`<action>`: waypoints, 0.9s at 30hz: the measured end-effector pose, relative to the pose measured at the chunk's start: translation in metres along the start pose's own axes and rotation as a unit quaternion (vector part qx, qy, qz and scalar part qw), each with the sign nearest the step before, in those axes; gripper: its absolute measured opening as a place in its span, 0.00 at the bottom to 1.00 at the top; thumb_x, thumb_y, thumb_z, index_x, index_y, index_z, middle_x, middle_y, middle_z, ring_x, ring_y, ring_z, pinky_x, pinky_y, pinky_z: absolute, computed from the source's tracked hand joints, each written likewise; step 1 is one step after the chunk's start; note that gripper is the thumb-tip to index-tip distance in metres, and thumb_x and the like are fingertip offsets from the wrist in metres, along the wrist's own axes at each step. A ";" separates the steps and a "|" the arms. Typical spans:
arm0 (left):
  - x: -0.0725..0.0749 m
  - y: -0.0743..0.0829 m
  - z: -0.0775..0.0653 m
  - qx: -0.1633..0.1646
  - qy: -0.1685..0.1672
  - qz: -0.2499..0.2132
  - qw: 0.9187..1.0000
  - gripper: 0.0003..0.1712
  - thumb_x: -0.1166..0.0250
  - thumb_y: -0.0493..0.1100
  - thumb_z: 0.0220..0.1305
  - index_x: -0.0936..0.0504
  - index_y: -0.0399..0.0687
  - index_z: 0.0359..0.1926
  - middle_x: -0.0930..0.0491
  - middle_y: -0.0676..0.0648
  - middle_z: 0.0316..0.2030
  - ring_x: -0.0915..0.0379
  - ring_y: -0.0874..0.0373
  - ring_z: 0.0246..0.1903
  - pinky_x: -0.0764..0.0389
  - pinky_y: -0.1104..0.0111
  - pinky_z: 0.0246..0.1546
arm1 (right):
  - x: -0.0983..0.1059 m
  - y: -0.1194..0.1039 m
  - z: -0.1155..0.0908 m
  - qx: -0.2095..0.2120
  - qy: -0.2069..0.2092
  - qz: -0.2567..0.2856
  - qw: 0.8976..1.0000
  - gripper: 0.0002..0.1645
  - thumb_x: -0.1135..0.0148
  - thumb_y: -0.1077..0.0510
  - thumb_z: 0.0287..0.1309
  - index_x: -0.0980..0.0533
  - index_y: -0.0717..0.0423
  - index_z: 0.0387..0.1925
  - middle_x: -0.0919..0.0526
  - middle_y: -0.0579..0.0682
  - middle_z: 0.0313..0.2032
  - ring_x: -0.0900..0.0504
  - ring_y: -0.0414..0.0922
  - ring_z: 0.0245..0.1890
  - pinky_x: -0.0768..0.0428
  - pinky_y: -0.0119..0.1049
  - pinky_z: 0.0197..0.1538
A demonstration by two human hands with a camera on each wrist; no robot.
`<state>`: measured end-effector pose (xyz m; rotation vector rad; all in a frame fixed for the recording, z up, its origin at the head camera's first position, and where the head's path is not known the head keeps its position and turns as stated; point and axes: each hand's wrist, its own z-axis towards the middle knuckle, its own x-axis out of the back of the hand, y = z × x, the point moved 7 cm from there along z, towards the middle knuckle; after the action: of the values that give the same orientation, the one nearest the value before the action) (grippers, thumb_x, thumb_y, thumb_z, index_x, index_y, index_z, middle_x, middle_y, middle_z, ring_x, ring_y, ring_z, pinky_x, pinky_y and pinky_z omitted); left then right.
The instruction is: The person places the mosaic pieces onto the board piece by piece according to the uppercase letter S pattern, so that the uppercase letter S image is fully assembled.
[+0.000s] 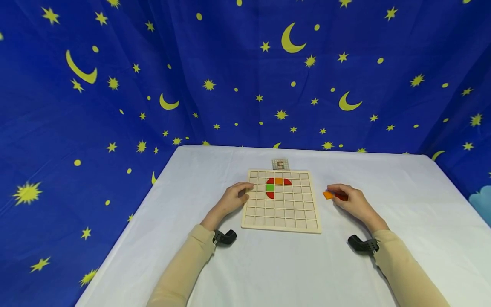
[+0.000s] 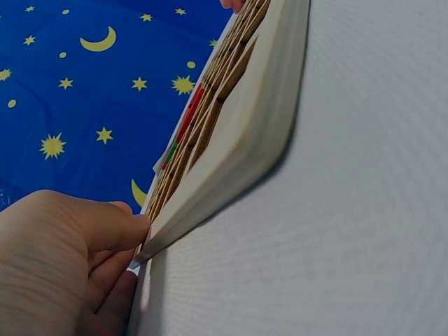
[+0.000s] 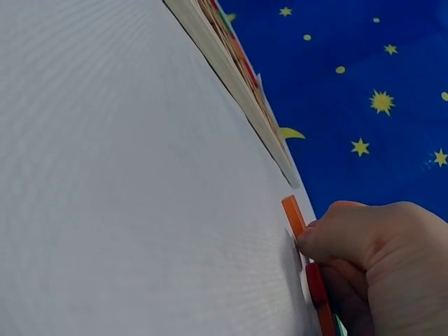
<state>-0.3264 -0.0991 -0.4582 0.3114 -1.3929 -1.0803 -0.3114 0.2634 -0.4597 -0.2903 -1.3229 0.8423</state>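
Note:
A square wooden grid board (image 1: 284,216) lies on the table. Set in its cells are red rounded tiles (image 1: 287,182), an orange square tile (image 1: 278,181) and a green square tile (image 1: 270,187), forming a curve. At the board's left edge, my left hand (image 1: 229,198) holds on with thumb and fingers; its thumb (image 2: 119,227) presses the rim in the left wrist view. To the right of the board, my right hand (image 1: 353,202) pinches an orange tile (image 3: 292,213). Below those fingers, a red tile (image 3: 316,283) and other tiles show partly; whether they are held cannot be told.
Behind the board lies a small pattern card (image 1: 280,164) with a brown curved figure on a grid. A white cloth (image 1: 284,268) covers the table. Blue curtains (image 1: 238,64) with yellow moons and stars hang behind and to the sides. Black camera mounts (image 1: 226,237) sit on both wrists.

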 end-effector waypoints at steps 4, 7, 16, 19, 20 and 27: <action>0.000 0.000 0.000 -0.002 0.002 -0.004 1.000 0.20 0.40 0.31 0.61 0.23 0.37 0.56 0.25 0.42 0.55 0.30 0.50 0.56 0.28 0.61 0.56 | 0.000 -0.002 0.000 0.009 0.002 -0.006 1.000 0.20 0.38 0.68 0.55 0.24 0.63 0.51 0.21 0.60 0.50 0.27 0.59 0.53 0.32 0.56 0.55; 0.000 0.000 0.000 -0.004 0.003 -0.004 1.000 0.21 0.40 0.30 0.61 0.23 0.37 0.56 0.25 0.42 0.55 0.30 0.50 0.55 0.28 0.61 0.55 | 0.000 -0.002 0.000 0.011 0.005 -0.010 1.000 0.19 0.38 0.68 0.55 0.24 0.63 0.51 0.21 0.61 0.49 0.28 0.60 0.53 0.32 0.57 0.55; -0.001 0.000 -0.001 -0.007 0.001 -0.004 1.000 0.21 0.40 0.31 0.61 0.23 0.37 0.56 0.25 0.42 0.55 0.30 0.50 0.56 0.29 0.61 0.56 | 0.005 -0.005 0.001 0.011 0.030 -0.020 0.999 0.20 0.37 0.67 0.55 0.24 0.62 0.51 0.19 0.59 0.45 0.22 0.54 0.44 0.24 0.50 0.45; 0.000 0.000 -0.001 -0.010 0.002 -0.003 1.000 0.21 0.40 0.31 0.61 0.23 0.37 0.56 0.25 0.42 0.55 0.30 0.49 0.56 0.29 0.61 0.56 | 0.009 -0.009 0.002 0.012 0.034 -0.015 0.999 0.21 0.37 0.66 0.56 0.25 0.62 0.53 0.19 0.60 0.46 0.22 0.55 0.44 0.23 0.51 0.45; 0.000 0.001 -0.001 -0.011 0.002 -0.001 1.000 0.21 0.40 0.31 0.61 0.23 0.37 0.56 0.25 0.42 0.55 0.30 0.49 0.56 0.29 0.61 0.56 | 0.011 -0.010 0.002 0.012 0.035 -0.013 0.999 0.21 0.37 0.66 0.56 0.25 0.62 0.53 0.19 0.60 0.47 0.22 0.56 0.45 0.23 0.52 0.46; 0.001 0.001 -0.001 -0.009 0.001 -0.002 1.000 0.21 0.39 0.31 0.62 0.23 0.37 0.56 0.25 0.42 0.55 0.31 0.50 0.56 0.30 0.61 0.57 | 0.025 -0.019 0.007 0.018 0.058 0.001 0.998 0.22 0.38 0.65 0.58 0.26 0.60 0.55 0.20 0.60 0.48 0.22 0.57 0.45 0.24 0.55 0.46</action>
<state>-0.3255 -0.0995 -0.4575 0.3020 -1.3814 -1.0951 -0.3100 0.2654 -0.4278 -0.3064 -1.1985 0.8380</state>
